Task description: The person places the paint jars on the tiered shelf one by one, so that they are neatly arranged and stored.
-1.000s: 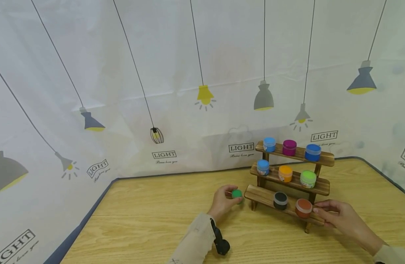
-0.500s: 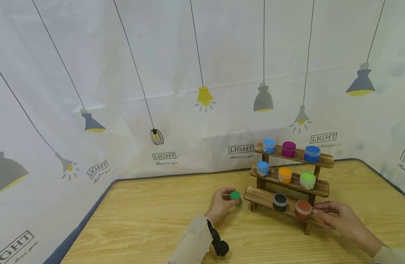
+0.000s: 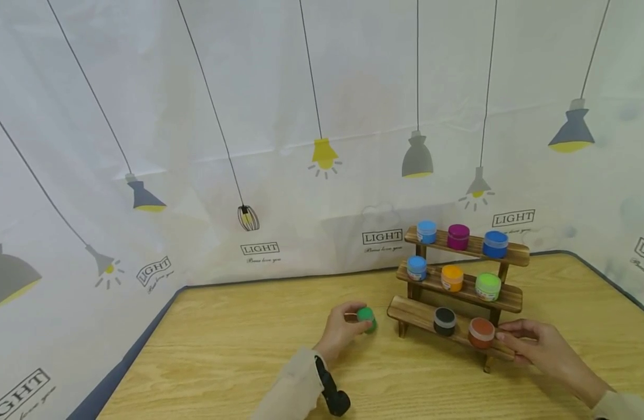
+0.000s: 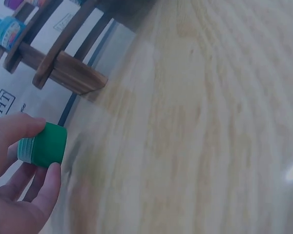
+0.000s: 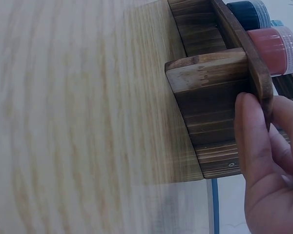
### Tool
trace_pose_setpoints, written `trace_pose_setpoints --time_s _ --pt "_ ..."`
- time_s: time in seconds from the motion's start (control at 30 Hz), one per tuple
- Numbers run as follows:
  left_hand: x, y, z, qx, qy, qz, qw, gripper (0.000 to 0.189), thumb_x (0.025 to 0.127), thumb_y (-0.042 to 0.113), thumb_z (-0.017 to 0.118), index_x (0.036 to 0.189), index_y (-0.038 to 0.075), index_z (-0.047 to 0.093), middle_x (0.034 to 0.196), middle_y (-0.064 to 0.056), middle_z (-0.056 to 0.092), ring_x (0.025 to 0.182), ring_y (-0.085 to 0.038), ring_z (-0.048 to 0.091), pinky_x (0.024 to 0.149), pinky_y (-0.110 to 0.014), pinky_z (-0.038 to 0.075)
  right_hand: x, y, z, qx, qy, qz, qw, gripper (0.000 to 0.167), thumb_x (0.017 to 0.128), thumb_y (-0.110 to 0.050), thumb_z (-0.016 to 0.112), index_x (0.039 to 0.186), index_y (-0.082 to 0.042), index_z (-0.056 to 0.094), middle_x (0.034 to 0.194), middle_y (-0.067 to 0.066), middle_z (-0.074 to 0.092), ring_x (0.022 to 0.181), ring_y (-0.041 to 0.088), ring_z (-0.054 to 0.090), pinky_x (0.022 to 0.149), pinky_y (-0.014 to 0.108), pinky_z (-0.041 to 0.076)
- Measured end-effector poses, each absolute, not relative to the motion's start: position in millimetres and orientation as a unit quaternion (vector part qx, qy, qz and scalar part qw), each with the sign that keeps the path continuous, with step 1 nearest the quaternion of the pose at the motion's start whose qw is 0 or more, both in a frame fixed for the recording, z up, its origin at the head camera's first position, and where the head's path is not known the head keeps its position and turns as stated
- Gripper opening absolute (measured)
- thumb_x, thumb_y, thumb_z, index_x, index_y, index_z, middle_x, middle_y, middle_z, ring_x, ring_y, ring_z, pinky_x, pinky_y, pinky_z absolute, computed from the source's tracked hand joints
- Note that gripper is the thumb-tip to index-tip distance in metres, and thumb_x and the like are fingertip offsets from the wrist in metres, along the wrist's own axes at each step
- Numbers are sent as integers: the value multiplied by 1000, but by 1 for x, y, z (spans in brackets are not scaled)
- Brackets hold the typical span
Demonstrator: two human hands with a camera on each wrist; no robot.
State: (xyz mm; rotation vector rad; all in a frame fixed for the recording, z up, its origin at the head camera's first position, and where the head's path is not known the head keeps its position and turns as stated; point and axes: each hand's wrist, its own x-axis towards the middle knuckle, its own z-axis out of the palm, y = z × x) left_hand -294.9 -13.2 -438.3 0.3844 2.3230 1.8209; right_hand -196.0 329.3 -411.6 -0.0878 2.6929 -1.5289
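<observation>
My left hand [image 3: 339, 332] pinches a small green jar [image 3: 367, 320] between thumb and fingers, just left of a three-step wooden display stand [image 3: 412, 311]. In the left wrist view the green jar [image 4: 50, 145] has a clear, ribbed lid and is tilted sideways. My right hand [image 3: 548, 353] grips the right end of the stand's lowest board. Seen from the right wrist, the thumb and fingers of that hand [image 5: 268, 175] lie on either side of the board. A black jar [image 3: 445, 322] and a reddish-brown jar [image 3: 481, 333] stand on this lowest step.
The middle step bears a light blue jar [image 3: 417, 268], an orange jar [image 3: 452, 278] and a light green jar [image 3: 487, 287]. On top are another light blue jar [image 3: 426, 232], a magenta jar [image 3: 458, 237] and a dark blue jar [image 3: 495, 244]. A lamp-printed cloth [image 3: 280, 175] hangs behind the table [image 3: 238, 350].
My left hand has drawn the green jar a little leftward and nearer to me, widening its gap from the stand. The right hand keeps its hold on the lowest board.
</observation>
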Motion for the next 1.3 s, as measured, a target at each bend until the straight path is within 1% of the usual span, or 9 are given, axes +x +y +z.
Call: trace_pose_setpoints --time_s 0.1,0.23,0.37,0.57,0.9,1.17,1.3 --pt "-292 -13 -432 130 785 600 87 41 77 11 69 115 3 57 102 -2 56 87 -14 54 67 -26 49 -196 329 -411 -24 868 -495 25 45 91 -21 51 114 17 47 85 8 59 60 12 57 55 29 50" --pt "-288 -13 -419 144 801 576 78 38 77 12 69 113 7 59 103 -2 55 92 -17 52 67 -26 49 -196 329 -411 -24 867 -497 25 45 91 -21 52 113 17 47 87 9 59 62 12 58 56 30 50" --pt "-285 -11 -406 162 816 550 71 37 77 15 70 112 12 60 103 0 56 92 -17 52 67 -26 48 -196 330 -412 -27 867 -497 20 44 91 -21 52 112 17 48 90 12 60 63 13 59 56 30 51" --pt "-282 -5 -394 212 827 516 68 38 76 17 70 112 11 60 101 2 58 89 -13 53 69 -24 46 -196 329 -411 -33 866 -499 14 43 90 -20 52 111 18 49 91 13 59 62 12 58 56 30 51" --pt "-284 14 -385 237 824 512 59 37 76 14 70 112 11 61 103 2 57 91 -18 53 69 -22 46 -196 330 -411 -36 865 -501 17 43 91 -20 52 112 18 48 91 12 59 61 14 58 56 30 51" --pt "-283 37 -383 249 828 499 55 38 76 15 71 112 10 61 100 4 58 85 -9 54 69 -20 45 -196 330 -411 -36 862 -506 18 43 90 -19 52 112 18 48 90 11 59 61 13 58 56 30 51" --pt "-283 45 -382 256 823 504 54 37 75 14 71 111 9 62 96 4 59 82 -7 54 67 -19 45 -196 330 -412 -38 861 -507 17 43 91 -19 52 112 18 48 90 11 59 60 13 58 56 30 51"
